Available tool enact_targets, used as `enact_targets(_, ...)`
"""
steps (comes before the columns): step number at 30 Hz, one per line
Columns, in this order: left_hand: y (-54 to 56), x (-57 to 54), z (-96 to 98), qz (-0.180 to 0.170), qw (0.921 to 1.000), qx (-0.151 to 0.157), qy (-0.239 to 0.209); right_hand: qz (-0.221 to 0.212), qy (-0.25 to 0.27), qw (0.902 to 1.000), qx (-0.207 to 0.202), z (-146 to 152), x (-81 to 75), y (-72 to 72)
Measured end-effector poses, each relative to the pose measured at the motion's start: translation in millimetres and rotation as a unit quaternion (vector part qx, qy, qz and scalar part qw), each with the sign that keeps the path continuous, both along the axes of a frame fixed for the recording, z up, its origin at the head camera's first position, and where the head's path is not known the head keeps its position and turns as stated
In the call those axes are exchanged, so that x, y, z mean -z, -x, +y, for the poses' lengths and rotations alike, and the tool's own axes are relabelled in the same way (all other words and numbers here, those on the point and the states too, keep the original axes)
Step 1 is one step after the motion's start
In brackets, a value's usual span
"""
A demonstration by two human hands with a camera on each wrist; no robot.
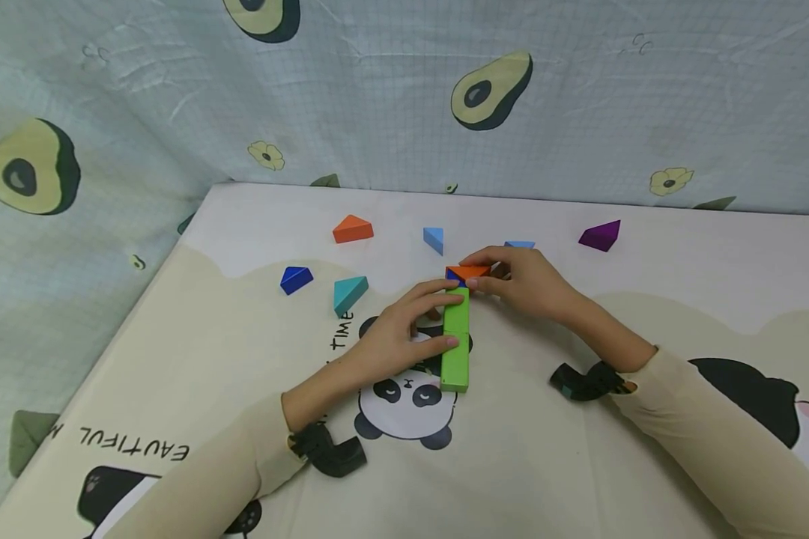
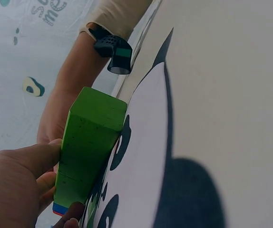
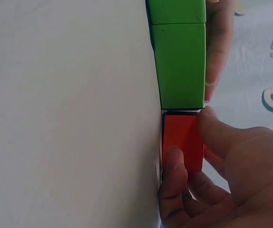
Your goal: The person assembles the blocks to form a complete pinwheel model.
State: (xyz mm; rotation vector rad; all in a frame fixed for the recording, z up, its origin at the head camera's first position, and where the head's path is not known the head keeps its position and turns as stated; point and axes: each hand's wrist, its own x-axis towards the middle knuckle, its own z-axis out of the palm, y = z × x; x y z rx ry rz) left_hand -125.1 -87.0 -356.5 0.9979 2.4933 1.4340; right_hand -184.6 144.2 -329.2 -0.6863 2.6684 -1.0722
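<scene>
Two green blocks [image 1: 458, 320] sit end to end on the table [image 1: 546, 464], in a row running away from the person, over the right part of a printed panda's head. The left hand [image 1: 394, 337] comes in from their left side; its thumb rests on the nearer block and its forefinger on the farther one, laid against them rather than curled round.

At the far end of that row, the right hand [image 1: 532, 281] pinches an orange block [image 1: 468, 271] between thumb and fingers. The right wrist view shows this block down by the table surface, just beside the green end, with a thin dark line between them. A dark blue block [image 1: 452, 275] shows at the orange one's left, close to the left hand's fingertips.

Farther out, well apart from the row, lie a second orange piece [image 1: 353, 230], a teal piece [image 1: 349, 295] and a blue piece [image 1: 297, 280] on the left. A light blue triangle [image 1: 434, 239] lies beyond the row, another pale blue piece [image 1: 520, 244] is partly hidden behind the right hand, and a purple piece [image 1: 601, 236] lies to the right.
</scene>
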Motion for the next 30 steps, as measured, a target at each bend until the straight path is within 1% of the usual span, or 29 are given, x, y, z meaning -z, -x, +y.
enact_targets(8, 0.9, -0.3, 0.4, 0.002, 1.0000, -0.001, -0.001, -0.001, -0.002, 1.0000, -0.003, 1.8, -0.4, 0.3)
enact_targets(14, 1.0, -0.4, 0.0, -0.002, 1.0000, -0.005, 0.003, -0.010, -0.005, 0.9999, -0.005, 2.1, -1.3, 1.4)
enact_targets(21, 0.0, -0.9, -0.6, -0.005, 1.0000, -0.005, 0.004, -0.008, -0.009, 0.9998, -0.013, 2.6, -1.1, 1.4)
enact_targets(30, -1.6, -1.1, -0.9, -0.007, 0.9999, -0.008, 0.004, -0.016, -0.006, 0.9998, -0.014, 4.0, 0.5, 1.6)
